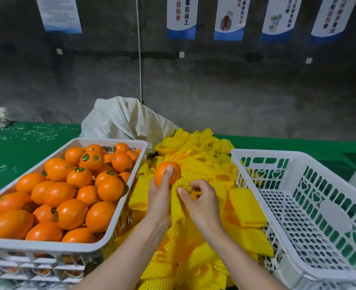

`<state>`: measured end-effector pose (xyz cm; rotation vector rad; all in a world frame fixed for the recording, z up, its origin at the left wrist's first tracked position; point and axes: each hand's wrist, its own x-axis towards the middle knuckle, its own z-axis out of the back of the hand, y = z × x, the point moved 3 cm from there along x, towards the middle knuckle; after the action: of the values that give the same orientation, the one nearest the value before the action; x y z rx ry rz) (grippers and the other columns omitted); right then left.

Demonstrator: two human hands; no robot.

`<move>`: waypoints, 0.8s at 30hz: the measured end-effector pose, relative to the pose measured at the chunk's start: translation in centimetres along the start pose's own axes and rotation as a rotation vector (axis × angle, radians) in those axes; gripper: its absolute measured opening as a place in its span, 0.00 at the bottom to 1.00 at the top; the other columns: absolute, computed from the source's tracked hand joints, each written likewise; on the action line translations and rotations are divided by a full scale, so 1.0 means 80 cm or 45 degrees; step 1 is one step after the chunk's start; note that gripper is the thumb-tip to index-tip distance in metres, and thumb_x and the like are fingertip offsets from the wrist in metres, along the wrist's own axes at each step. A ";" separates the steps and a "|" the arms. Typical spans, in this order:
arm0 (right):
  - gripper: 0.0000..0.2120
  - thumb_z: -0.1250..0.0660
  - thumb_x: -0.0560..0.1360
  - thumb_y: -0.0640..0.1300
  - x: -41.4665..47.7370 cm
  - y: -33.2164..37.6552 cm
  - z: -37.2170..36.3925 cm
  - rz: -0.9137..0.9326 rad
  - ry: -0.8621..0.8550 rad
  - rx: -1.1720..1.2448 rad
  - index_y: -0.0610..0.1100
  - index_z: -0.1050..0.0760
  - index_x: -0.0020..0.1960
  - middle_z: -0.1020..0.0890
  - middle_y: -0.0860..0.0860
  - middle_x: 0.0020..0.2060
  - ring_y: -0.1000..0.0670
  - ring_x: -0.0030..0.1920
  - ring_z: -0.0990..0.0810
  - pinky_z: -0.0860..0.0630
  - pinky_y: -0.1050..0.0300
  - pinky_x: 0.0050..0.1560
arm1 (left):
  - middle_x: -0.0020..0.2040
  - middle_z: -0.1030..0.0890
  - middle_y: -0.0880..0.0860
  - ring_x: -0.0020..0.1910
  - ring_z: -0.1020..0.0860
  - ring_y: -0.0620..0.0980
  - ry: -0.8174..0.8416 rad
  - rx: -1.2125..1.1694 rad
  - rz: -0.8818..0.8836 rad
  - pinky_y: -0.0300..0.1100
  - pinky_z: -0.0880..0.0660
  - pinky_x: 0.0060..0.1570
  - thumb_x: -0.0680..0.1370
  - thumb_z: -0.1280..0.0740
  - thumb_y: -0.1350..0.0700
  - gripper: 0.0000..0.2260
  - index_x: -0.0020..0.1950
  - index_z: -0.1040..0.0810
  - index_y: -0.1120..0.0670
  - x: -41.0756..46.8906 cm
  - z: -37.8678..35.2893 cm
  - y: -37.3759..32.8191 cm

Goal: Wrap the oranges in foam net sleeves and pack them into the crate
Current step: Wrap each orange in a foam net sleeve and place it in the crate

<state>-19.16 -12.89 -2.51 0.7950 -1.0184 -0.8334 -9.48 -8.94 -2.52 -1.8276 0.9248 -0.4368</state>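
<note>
Centrally, left hand (159, 198) tight around one orange (176, 172), right hand (202, 204) in pinch on one foam sleeve (178, 212)

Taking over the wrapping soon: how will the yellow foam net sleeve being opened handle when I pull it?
Probably floppy and stretchy: the foam net sleeve bends limply where the right hand pinches its rim. Likely light; the sleeve pile lies loosely heaped. Its ribbed mesh should grip, not slip.

Likely fruit-packing workshop: crates (294, 155), wall notices (181, 17).
</note>
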 end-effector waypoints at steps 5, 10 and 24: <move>0.12 0.33 0.73 0.33 0.017 0.000 0.022 -0.027 0.181 0.505 0.44 0.34 0.39 0.32 0.44 0.35 0.49 0.39 0.32 0.35 0.52 0.42 | 0.62 0.23 0.56 0.58 0.22 0.56 0.153 -0.054 -0.077 0.54 0.25 0.60 0.65 0.27 0.49 0.33 0.69 0.33 0.48 0.001 0.008 -0.008; 0.11 0.36 0.70 0.28 0.017 0.005 0.043 -0.259 0.428 0.934 0.41 0.36 0.39 0.30 0.45 0.30 0.53 0.26 0.29 0.32 0.62 0.27 | 0.55 0.21 0.58 0.50 0.19 0.57 0.361 -0.258 0.070 0.49 0.21 0.46 0.66 0.30 0.55 0.28 0.66 0.30 0.45 0.001 0.015 -0.012; 0.11 0.32 0.74 0.37 -0.005 0.000 0.049 0.121 -0.065 0.379 0.48 0.31 0.39 0.29 0.58 0.32 0.57 0.34 0.33 0.35 0.58 0.32 | 0.53 0.20 0.63 0.51 0.22 0.59 0.366 -0.593 0.379 0.51 0.29 0.58 0.76 0.41 0.65 0.17 0.63 0.27 0.56 -0.029 -0.009 0.019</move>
<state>-22.92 -13.22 -1.42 0.9724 -1.2337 -0.6303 -12.05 -7.95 -3.32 -2.0222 1.5773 -0.3164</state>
